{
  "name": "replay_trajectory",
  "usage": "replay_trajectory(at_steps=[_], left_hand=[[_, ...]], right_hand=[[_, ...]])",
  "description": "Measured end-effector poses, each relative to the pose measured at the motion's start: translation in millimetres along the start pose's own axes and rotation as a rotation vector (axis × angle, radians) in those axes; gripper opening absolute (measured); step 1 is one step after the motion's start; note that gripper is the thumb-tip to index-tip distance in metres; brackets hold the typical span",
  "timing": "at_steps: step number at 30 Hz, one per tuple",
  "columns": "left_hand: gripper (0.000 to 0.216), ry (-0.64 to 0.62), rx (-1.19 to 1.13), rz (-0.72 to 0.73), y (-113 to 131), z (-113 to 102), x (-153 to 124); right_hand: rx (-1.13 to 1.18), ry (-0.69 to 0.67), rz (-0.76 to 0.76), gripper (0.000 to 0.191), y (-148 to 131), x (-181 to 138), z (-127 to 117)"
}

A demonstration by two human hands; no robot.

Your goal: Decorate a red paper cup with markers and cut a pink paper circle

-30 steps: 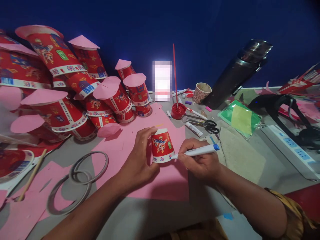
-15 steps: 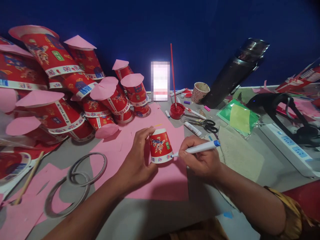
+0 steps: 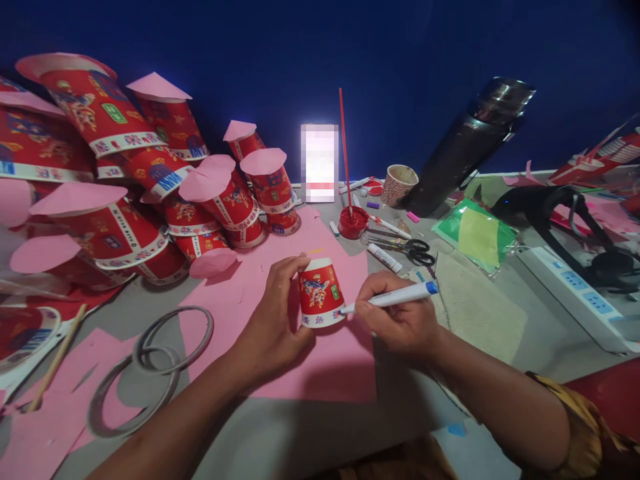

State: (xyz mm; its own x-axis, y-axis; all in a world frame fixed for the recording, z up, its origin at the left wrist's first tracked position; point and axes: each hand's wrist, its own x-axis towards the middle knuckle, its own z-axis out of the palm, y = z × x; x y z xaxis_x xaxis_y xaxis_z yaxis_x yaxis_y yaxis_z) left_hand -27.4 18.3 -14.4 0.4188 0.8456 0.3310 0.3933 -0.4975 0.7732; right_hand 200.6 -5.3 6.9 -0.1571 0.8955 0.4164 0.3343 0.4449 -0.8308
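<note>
My left hand [image 3: 280, 313] is closed around a red paper cup [image 3: 321, 292] with a white band of small flowers along its lower edge. The cup tilts over pink paper [image 3: 335, 373], its wider end toward me. Between the fingers of my right hand [image 3: 397, 313] is a white marker [image 3: 395, 296] with a blue end. The marker's tip meets the flowered band on the cup's right side. Some of my left fingers are hidden behind the cup.
Red cups with pink paper cones [image 3: 263, 162] are piled at left, near two grey rings [image 3: 173, 340]. Beyond the hands lie scissors [image 3: 417, 251], a glue stick [image 3: 385, 257] and a red paint pot [image 3: 353, 223]. A black flask [image 3: 465, 150] and a power strip [image 3: 575, 293] stand at right.
The marker tip has shifted slightly left along the cup's white band, and my right hand has moved a little with it. My left hand keeps its hold on the cup.
</note>
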Motion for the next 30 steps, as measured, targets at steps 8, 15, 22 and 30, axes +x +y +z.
replay_trajectory(at_steps=[8, 15, 22, 30], left_hand=[[0.084, -0.005, -0.01, -0.006, 0.1, 0.5, 0.4], [0.085, 0.0, -0.003, -0.001, 0.3, 0.6, 0.0], [0.086, -0.004, 0.003, 0.005, -0.3, 0.6, 0.2], [0.082, 0.002, 0.006, 0.012, 1.2, 0.7, 0.8]], right_hand=[[0.001, 0.006, -0.029, 0.011, 1.8, 0.0, 1.6], [-0.033, 0.01, 0.02, 0.012, 1.5, -0.1, -0.7], [-0.008, -0.007, 0.008, 0.011, -0.1, 0.1, -2.1], [-0.021, -0.059, -0.027, 0.011, -2.7, 1.3, -3.2]])
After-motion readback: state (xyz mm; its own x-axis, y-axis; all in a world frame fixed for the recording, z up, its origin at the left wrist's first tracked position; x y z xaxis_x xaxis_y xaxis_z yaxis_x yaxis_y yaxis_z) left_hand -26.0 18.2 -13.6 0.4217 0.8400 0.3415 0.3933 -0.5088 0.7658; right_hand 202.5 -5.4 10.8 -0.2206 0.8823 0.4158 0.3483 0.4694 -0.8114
